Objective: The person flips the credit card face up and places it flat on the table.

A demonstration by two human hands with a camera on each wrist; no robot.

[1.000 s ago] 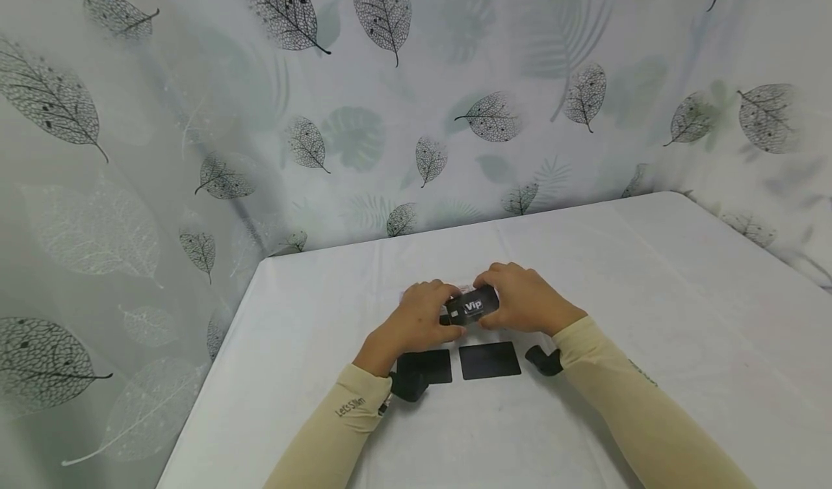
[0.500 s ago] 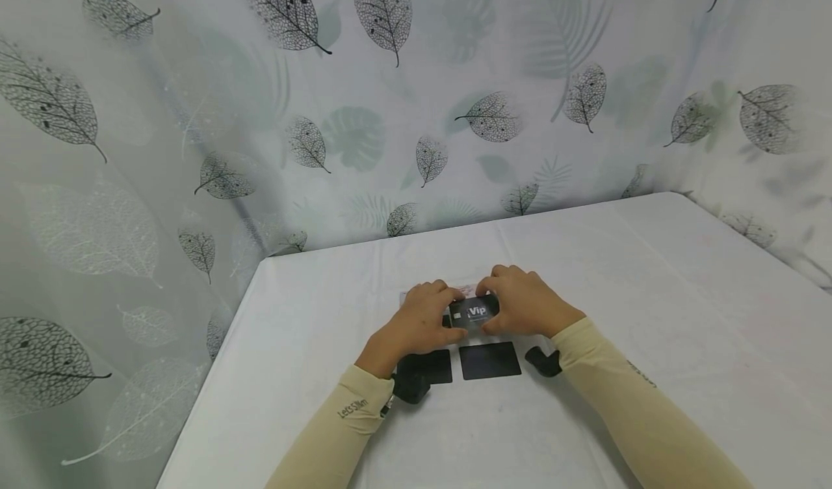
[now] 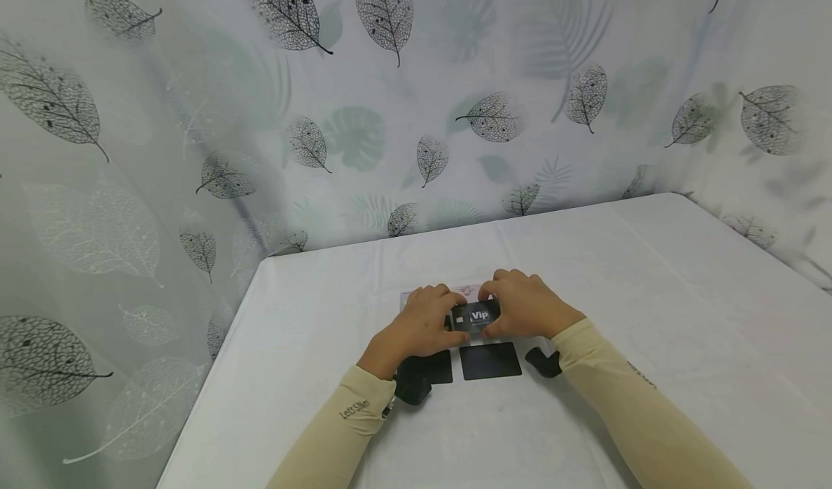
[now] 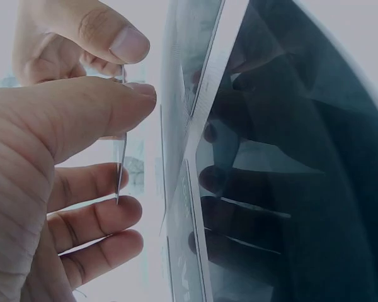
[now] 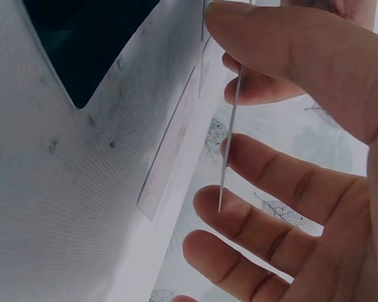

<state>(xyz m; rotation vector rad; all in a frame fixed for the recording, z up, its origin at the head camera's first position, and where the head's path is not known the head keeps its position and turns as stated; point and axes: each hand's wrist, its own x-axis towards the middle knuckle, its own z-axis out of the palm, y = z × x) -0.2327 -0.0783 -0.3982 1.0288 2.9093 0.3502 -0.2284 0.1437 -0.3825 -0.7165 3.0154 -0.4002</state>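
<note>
Head view: the VIP card (image 3: 477,318) — pinched at 9 o'clock by the left hand (image 3: 425,321), at 3 o'clock by the right hand (image 3: 525,303) — is above the white table (image 3: 520,431). One black card (image 3: 490,361) lies between its 5 and 6 o'clock.

Hands (image 3: 425,321) (image 3: 525,303) pinching — fingers (image 4: 113,214) bent, forearms (image 3: 650,409) outstretched

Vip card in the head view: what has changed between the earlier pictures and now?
The Vip card has shifted slightly down the picture and turned less slanted, its right end dropping more. The left hand and right hand moved slightly with it; neither let go. The two plain dark cards stayed put.
</note>
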